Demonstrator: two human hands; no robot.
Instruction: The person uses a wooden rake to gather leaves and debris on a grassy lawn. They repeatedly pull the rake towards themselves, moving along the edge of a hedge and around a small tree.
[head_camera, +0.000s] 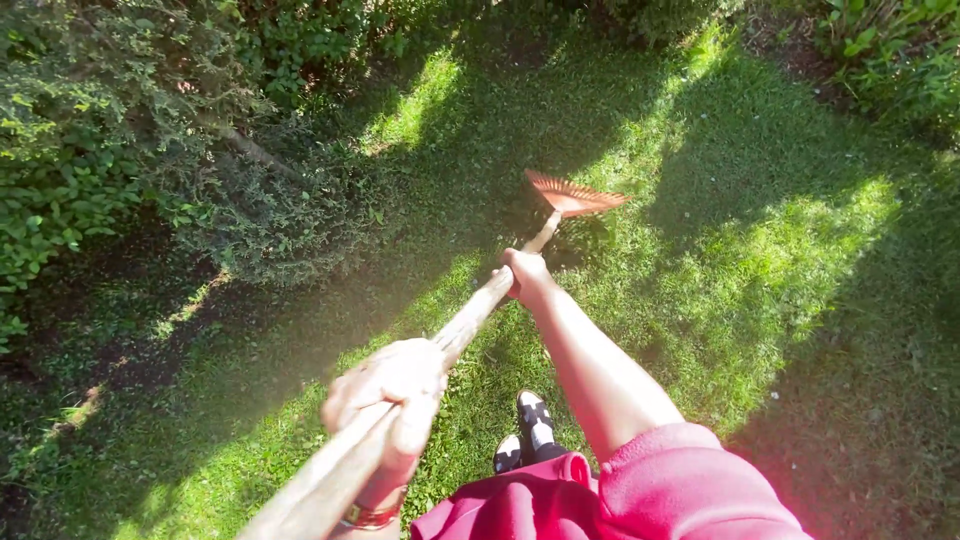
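The left hand (392, 392) is clenched around the near end of a long, pale wooden rake handle (470, 320), knuckles up, with a bracelet at the wrist. The right hand (526, 276) is wrapped around the same handle farther along. Beyond it, the orange fan-shaped rake head (570, 195) rests on the sunlit green lawn (760, 260), near a dark leafy shrub (270, 210). Below, a black-and-white shoe (534, 420) shows beside red clothing (650, 490).

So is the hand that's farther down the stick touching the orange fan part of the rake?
Apart. The head view shows the right hand wrapped around the wooden handle, with a bare stretch of handle between it and the orange rake head.
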